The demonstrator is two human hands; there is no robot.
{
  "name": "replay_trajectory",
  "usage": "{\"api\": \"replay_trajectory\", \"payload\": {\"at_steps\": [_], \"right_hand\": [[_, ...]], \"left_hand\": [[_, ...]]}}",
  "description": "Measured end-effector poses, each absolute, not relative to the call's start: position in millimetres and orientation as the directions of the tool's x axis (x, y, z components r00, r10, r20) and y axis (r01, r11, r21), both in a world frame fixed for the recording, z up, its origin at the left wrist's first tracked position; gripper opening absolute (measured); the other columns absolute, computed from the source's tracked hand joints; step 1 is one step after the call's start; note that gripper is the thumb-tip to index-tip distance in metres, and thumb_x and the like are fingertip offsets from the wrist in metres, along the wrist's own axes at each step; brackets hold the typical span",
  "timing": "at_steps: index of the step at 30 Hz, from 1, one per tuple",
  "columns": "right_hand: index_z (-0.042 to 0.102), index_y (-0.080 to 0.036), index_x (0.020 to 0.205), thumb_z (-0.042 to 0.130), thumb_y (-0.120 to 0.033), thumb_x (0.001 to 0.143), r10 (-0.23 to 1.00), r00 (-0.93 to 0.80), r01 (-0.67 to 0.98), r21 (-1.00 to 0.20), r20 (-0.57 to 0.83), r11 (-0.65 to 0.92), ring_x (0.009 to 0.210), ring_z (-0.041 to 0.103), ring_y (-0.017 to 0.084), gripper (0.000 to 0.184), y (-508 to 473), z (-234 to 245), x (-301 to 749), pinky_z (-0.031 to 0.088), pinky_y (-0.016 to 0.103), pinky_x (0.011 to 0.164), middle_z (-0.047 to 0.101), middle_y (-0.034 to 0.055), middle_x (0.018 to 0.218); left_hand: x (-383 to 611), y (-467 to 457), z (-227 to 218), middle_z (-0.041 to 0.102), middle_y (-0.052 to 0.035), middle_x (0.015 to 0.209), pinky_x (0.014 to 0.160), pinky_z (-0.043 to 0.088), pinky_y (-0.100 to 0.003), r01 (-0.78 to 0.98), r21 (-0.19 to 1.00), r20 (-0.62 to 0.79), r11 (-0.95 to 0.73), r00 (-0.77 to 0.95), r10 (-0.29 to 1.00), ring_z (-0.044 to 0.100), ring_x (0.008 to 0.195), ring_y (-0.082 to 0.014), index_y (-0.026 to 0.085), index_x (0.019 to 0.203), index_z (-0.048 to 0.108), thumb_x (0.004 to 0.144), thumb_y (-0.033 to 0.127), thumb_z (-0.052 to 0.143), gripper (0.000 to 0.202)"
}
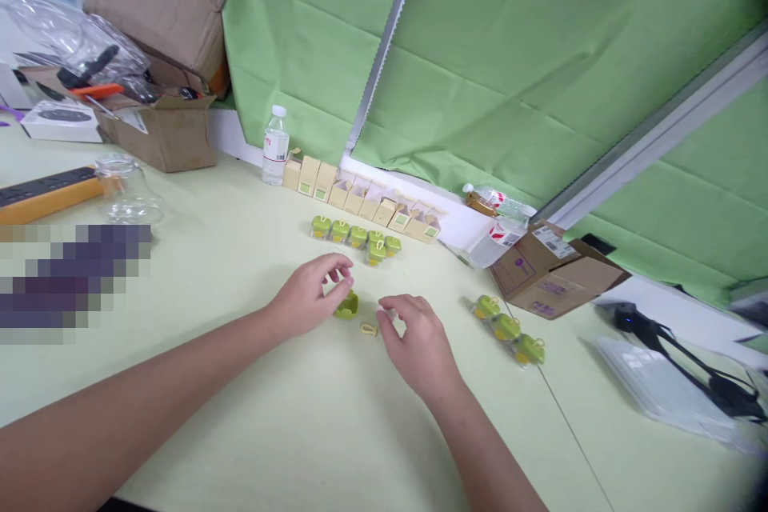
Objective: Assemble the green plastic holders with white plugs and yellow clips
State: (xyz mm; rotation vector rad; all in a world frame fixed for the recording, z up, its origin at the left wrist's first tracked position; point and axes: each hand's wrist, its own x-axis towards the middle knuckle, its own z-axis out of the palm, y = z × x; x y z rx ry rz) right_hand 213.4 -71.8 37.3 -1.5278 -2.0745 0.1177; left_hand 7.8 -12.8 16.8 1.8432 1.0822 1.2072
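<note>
My left hand (315,292) is curved, its thumb and fingers apart, beside a small green square cap-like piece (346,306) on the table. The thumb overlaps that piece's top edge. Facing it, my right hand (417,340) has thumb and index finger drawn together at a small whitish piece (388,310), whose kind I cannot make out. Between the hands lies a small pale-yellow loop (368,330). Beyond my left hand stand several small clear containers with green tops (358,238). More of these green-topped containers (507,327) form a slanted row to the right.
Small open cartons (357,198) line the back, beside an upright water bottle (275,146). At right are lying bottles (501,234), a cardboard box (555,272) and clear plastic packaging (666,388). A power strip (51,192), a clear jar (123,184) and boxes (174,132) occupy the left.
</note>
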Motion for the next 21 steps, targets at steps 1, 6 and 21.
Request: {"api": "replay_trajectory", "payload": {"at_steps": [1, 6, 21], "right_hand": [[0.063, -0.024, 0.095, 0.057, -0.024, 0.090, 0.910, -0.132, 0.849, -0.429, 0.393, 0.308, 0.084, 0.058, 0.021, 0.007, -70, 39, 215, 0.045, 0.034, 0.076, 0.067, 0.0032, 0.089], [0.037, -0.024, 0.065, 0.068, -0.042, 0.080, 0.926, 0.265, 0.599, -0.798, 0.270, 0.061, 0.051, 0.035, 0.011, 0.040, -62, 42, 219, 0.031, 0.026, 0.049, 0.037, -0.0073, 0.057], [0.029, -0.024, 0.062, 0.079, -0.038, 0.067, 0.952, 0.243, -0.055, -0.982, -0.187, -0.179, 0.043, 0.018, 0.005, 0.052, -49, 36, 232, 0.017, 0.019, 0.038, 0.023, -0.0131, 0.050]], "left_hand": [[7, -10, 19, 0.065, -0.0022, 0.091, 0.072, 0.046, -0.029, 0.178, 0.915, 0.334, -0.361, 0.165, 0.928, 0.059, 0.082, -0.0178, 0.022, 0.099, 0.062, 0.088, 0.034, 0.053, 0.019], [0, 6, 24, 0.043, 0.0035, 0.062, 0.050, 0.032, -0.024, -0.239, 0.968, 0.066, -0.076, -0.051, 0.997, 0.038, 0.053, -0.0102, 0.019, 0.068, 0.047, 0.086, 0.034, 0.052, 0.024], [-1, 10, 16, 0.016, 0.0103, 0.051, 0.041, 0.014, -0.023, -0.209, 0.975, -0.068, 0.071, 0.018, 0.998, 0.016, 0.040, -0.0053, 0.023, 0.058, 0.023, 0.073, 0.045, 0.074, 0.058]]}}
